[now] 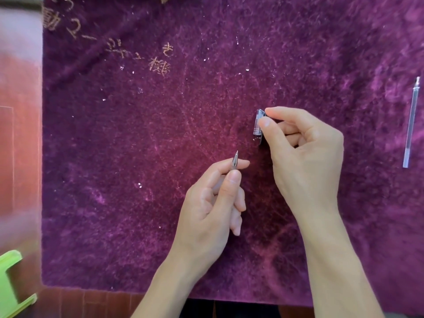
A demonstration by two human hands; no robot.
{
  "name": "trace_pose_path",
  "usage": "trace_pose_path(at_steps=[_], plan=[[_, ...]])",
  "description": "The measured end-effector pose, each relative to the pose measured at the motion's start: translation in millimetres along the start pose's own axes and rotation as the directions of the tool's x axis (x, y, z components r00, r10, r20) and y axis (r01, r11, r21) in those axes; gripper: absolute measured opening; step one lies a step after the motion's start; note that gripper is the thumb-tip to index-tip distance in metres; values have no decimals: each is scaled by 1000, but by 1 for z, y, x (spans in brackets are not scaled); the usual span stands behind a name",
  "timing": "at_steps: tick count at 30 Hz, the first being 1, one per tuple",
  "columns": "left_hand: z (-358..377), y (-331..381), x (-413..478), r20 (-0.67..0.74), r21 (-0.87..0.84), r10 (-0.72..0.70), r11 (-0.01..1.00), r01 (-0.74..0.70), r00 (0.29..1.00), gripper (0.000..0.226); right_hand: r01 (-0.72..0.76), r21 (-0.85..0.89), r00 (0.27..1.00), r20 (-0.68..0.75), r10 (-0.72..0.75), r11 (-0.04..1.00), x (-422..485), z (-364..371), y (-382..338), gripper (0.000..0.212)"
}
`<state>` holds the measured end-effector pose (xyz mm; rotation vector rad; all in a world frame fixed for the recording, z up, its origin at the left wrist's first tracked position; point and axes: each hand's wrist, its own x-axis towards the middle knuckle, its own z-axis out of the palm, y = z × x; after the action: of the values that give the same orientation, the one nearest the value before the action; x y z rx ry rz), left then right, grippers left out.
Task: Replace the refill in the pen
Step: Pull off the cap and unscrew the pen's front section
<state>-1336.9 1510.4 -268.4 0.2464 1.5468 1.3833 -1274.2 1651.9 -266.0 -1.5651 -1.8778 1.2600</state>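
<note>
My left hand (213, 203) grips a pen (235, 160) near its metal tip, which points up and away from me; most of the barrel is hidden inside my fist. My right hand (300, 154) pinches a clear pen cap (258, 123) between thumb and forefinger, held upright a short way up and right of the pen tip, apart from it. A clear refill (411, 125) lies alone on the purple cloth at the far right edge, its tip pointing away from me.
A purple velvet cloth (137, 157) with gold embroidered characters at the top left covers the table. Reddish wood shows along the left side and front edge. A green plastic object (11, 285) sits at the bottom left corner.
</note>
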Motion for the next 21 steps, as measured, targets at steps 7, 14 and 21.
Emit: trace_pose_path(at_steps=[7,14,21], plan=[[5,-2,-3,-52,-158,-1,987,-7,999,21,2,41,1000,-10,-1,999,-13,-8,-4,12],[3,-8,-2,-77,-28,79,996,-82,994,24,-171,281,950,302,82,944,-52,-13,-2,9],[3,-10,-6,-25,50,146,988,-145,989,28,-248,429,948,294,126,869,-59,-13,2,4]])
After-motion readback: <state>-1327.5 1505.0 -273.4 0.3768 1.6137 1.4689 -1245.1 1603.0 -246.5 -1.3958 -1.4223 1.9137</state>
